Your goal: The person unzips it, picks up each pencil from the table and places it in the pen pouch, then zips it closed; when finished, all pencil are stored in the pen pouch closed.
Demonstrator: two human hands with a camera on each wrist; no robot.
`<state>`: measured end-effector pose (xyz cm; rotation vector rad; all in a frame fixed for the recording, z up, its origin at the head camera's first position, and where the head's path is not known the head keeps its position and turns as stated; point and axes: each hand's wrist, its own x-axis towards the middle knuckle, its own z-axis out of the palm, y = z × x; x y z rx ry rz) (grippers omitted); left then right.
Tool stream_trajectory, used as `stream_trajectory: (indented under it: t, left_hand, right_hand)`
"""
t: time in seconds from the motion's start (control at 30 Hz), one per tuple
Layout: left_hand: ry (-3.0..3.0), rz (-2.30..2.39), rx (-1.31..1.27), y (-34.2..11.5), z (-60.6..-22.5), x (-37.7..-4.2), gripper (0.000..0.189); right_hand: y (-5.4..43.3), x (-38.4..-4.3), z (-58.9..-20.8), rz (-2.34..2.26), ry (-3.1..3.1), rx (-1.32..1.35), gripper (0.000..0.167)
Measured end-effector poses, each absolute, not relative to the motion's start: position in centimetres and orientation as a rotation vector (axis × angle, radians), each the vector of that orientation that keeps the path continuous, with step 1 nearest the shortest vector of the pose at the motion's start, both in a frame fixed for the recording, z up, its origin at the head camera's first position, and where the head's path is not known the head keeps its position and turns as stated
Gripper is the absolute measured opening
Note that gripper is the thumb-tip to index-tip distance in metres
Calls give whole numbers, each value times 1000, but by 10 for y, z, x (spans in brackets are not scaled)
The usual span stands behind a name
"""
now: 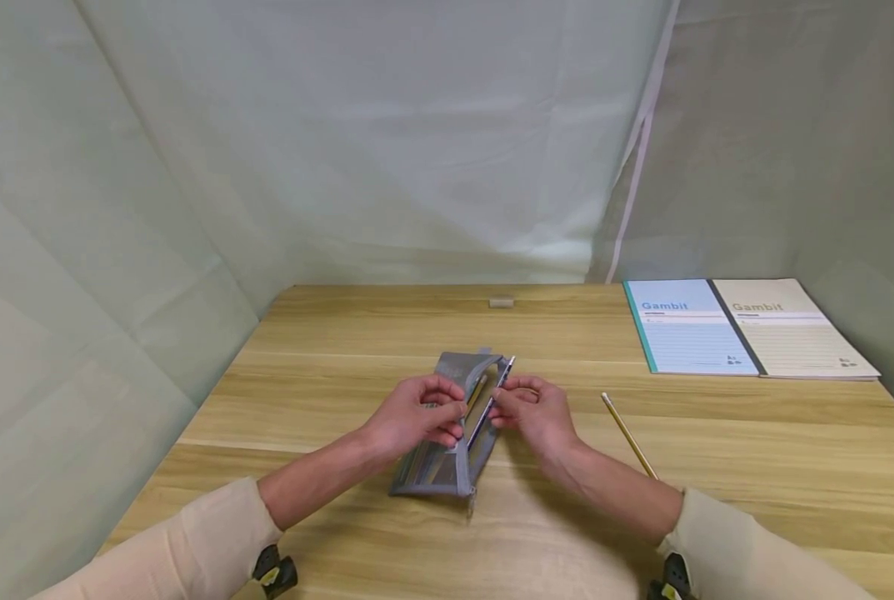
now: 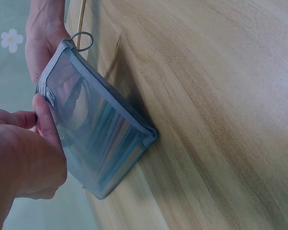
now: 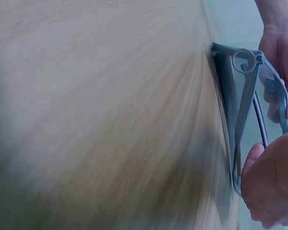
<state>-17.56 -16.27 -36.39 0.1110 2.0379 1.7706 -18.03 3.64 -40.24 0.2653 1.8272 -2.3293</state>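
A grey mesh pencil case (image 1: 447,479) with its zip open lies at the middle of the table, tilted toward me. My left hand (image 1: 420,412) pinches the left edge of its opening. In the left wrist view, that hand's fingers (image 2: 47,122) lie along the mesh rim. My right hand (image 1: 540,417) pinches a dark pencil (image 1: 484,419) at the right side of the opening. The pencil slants into the case, its pale end sticking out at the top. A yellow-striped pencil (image 1: 476,393) shows inside, and through the mesh several long items appear, too blurred to name.
Another yellow-striped pencil (image 1: 630,435) lies on the table right of the case, partly behind my right forearm. A small pale block (image 1: 501,302), perhaps an eraser, sits near the back edge. Two notebooks, one blue (image 1: 686,342) and one beige (image 1: 799,342), lie at back right.
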Motion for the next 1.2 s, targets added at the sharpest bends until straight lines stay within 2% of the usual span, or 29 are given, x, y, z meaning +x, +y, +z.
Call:
stream_trajectory:
  t: [0.27, 0.63, 1.0, 1.2]
  left_hand:
    - [2031, 1775, 120, -163, -363, -175, 27]
    - [2027, 1776, 118, -165, -362, -174, 25]
    - [2033, 1786, 129, -165, -362, -175, 24]
    - [2028, 1787, 126, -165, -361, -175, 25]
  right_hand:
    - [34, -176, -403, -2171, 1948, 240, 16]
    - [52, -172, -400, -1967, 2214, 135, 19]
    - [117, -162, -383, -1548, 2545, -213, 27]
    - [156, -160, -387, -1501, 2703, -219, 36]
